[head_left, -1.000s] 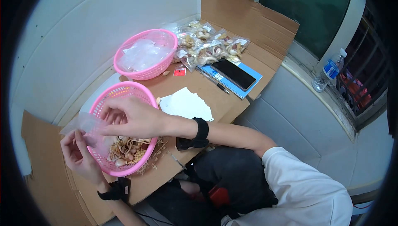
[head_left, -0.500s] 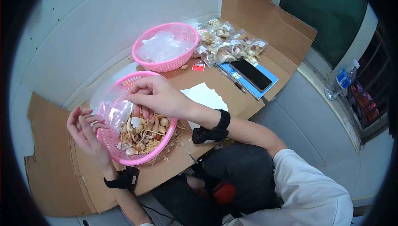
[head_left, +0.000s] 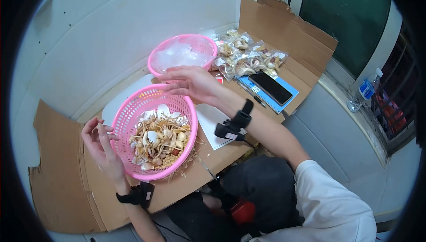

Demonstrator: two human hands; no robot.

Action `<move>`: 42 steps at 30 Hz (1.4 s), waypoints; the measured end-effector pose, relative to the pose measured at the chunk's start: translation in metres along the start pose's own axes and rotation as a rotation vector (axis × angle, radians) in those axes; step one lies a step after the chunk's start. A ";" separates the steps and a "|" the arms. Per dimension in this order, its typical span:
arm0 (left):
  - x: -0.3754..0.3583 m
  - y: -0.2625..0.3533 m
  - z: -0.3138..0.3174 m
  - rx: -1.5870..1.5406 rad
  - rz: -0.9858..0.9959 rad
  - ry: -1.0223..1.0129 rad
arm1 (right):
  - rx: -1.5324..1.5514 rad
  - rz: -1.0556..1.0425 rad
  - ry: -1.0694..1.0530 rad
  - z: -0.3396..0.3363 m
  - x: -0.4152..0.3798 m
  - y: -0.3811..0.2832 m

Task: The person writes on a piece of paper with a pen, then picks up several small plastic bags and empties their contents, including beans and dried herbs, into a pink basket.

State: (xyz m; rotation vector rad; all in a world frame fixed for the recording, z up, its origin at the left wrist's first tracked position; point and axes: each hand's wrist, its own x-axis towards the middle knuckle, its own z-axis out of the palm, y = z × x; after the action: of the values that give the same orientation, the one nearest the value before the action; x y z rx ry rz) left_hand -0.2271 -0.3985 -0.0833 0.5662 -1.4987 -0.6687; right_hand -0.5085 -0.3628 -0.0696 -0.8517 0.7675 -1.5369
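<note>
My left hand (head_left: pixel 103 149) is at the left rim of the near pink basket (head_left: pixel 193 124), fingers loosely bent and apart, with nothing visible in it. My right hand (head_left: pixel 197 85) hovers over that basket's far right rim, just in front of the far pink basket (head_left: pixel 153 64). Its fingers are stretched out, and I see nothing in them. The near basket holds a mix of dried pieces (head_left: pixel 162 137): thin stringy roots, pale chunks, round yellowish beans and white flakes. Clear plastic bags (head_left: pixel 179 55) fill the far basket.
Several packed clear bags (head_left: pixel 248 55) lie at the back right. A phone (head_left: pixel 270 87) rests on a blue notebook (head_left: pixel 286 94), beside a pen (head_left: pixel 259 101). White paper (head_left: pixel 215 137) lies right of the near basket. A water bottle (head_left: pixel 366 89) stands on the window sill.
The clear bag between my hands is no longer seen there. My right hand has moved right and away from me, its fingers now straightened. The view has shifted slightly.
</note>
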 end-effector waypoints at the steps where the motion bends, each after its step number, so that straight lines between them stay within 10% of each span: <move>1: 0.000 -0.001 0.000 -0.001 -0.006 -0.002 | 0.001 0.004 0.005 0.001 -0.013 -0.006; 8: 0.000 -0.004 -0.004 0.026 0.018 -0.011 | -1.203 -0.359 0.179 -0.108 -0.031 -0.085; 20: -0.001 -0.004 -0.001 0.087 0.014 -0.060 | -2.151 -0.126 0.708 -0.294 -0.025 -0.121; 27: -0.003 -0.003 -0.002 0.115 -0.016 -0.086 | -1.563 0.098 0.608 -0.291 -0.012 -0.136; 42: -0.003 0.009 0.002 0.129 0.012 -0.096 | -1.662 -0.241 0.607 -0.206 -0.034 -0.208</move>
State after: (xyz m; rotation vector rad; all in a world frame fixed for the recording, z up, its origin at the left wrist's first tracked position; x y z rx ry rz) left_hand -0.2286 -0.3901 -0.0795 0.6301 -1.6419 -0.6001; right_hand -0.7887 -0.3011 -0.0039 -1.6491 2.5956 -1.0797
